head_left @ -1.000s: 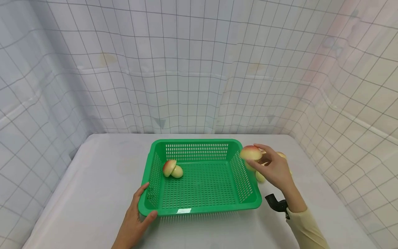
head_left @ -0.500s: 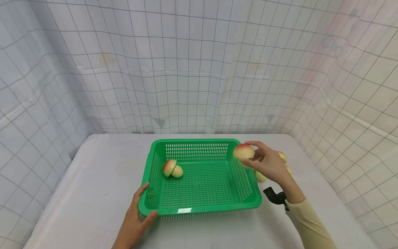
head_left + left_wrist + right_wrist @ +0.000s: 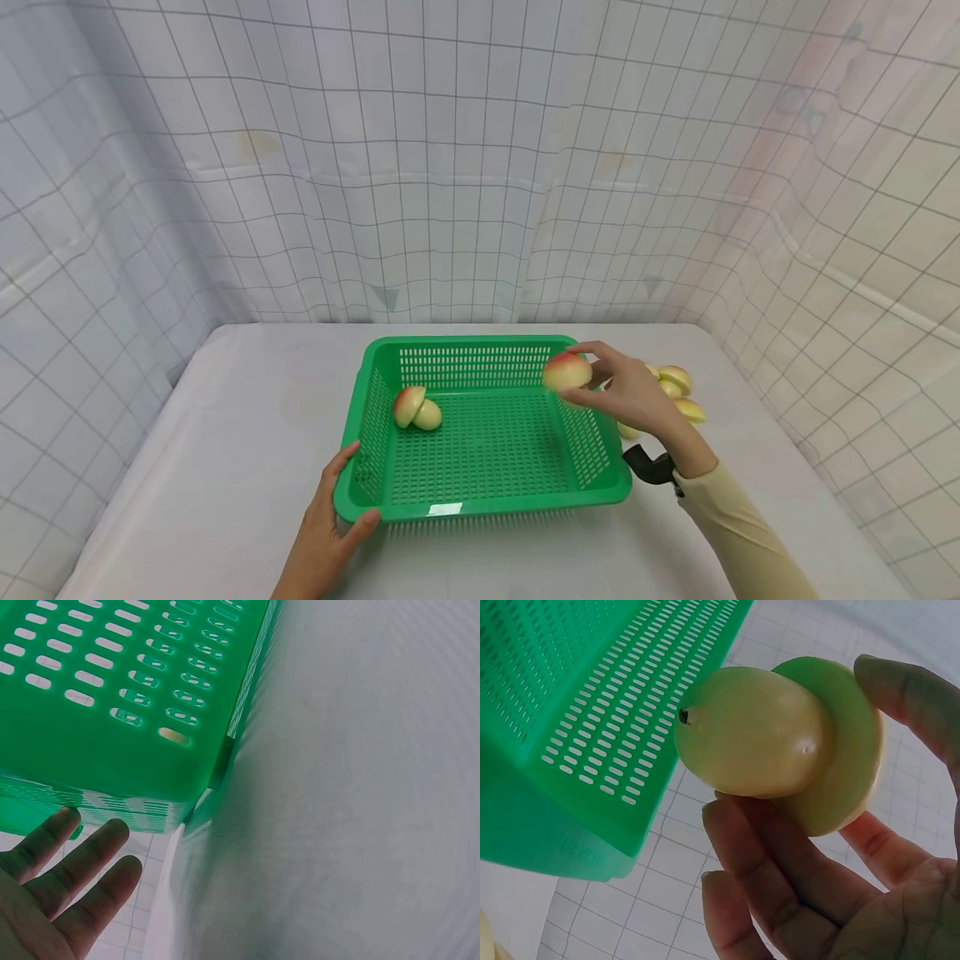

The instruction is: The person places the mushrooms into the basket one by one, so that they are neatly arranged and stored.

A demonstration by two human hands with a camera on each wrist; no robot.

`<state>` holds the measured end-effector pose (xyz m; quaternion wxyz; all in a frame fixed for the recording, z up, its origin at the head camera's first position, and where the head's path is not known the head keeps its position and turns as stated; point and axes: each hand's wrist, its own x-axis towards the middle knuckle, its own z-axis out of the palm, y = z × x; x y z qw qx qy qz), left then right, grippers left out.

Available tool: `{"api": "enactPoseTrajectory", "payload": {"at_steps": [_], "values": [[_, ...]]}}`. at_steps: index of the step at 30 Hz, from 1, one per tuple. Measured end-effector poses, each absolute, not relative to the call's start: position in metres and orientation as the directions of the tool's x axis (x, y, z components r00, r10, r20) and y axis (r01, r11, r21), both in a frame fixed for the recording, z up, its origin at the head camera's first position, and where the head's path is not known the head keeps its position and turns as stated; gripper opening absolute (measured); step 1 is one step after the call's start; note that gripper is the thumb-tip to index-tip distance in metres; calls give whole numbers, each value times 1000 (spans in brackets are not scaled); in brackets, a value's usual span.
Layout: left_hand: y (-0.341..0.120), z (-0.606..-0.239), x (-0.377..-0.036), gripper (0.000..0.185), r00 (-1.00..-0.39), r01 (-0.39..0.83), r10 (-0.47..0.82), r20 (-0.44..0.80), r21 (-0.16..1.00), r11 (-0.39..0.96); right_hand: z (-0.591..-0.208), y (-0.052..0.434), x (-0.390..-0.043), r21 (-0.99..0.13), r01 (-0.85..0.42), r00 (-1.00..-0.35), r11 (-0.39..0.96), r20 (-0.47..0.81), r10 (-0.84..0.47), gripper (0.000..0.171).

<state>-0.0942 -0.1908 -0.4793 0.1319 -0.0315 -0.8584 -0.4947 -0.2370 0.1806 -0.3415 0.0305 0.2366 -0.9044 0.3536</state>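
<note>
A toy mushroom (image 3: 567,372) with a red-tinged cap is held by the cap between the thumb and fingers of my right hand (image 3: 633,392), over the right side of a green basket (image 3: 480,510). Its pale stem (image 3: 754,731) points away from the palm in the right wrist view. My left hand (image 3: 321,533) rests at the basket's front left corner, index finger at the left rim and thumb at the front rim. In the left wrist view its other fingers (image 3: 90,862) are spread and fairly straight beside the basket wall. Another mushroom (image 3: 416,408) lies inside the basket, at the left.
Several more mushrooms (image 3: 675,379) lie on the white table (image 3: 247,433) to the right of the basket, partly hidden by the right hand. A black strap piece (image 3: 648,467) sticks out at the right wrist. Gridded white curtains (image 3: 465,167) surround the table.
My right hand has moved left with the mushroom, from the basket's right rim to over its inside. More of the mushrooms on the table show. The left hand and basket have stayed put.
</note>
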Motion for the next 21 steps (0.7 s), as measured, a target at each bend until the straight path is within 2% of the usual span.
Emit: {"api": "enactPoseTrajectory", "payload": {"at_steps": [7, 21], "values": [[-191, -480, -95, 79, -963, 189, -71, 258, 844, 502, -343, 172, -245, -588, -501, -850, 635, 195, -489, 54], [-193, -480, -95, 79, -962, 196, -70, 265, 843, 502, -345, 153, -251, -519, -529, -817, 671, 99, -568, 54]]}}
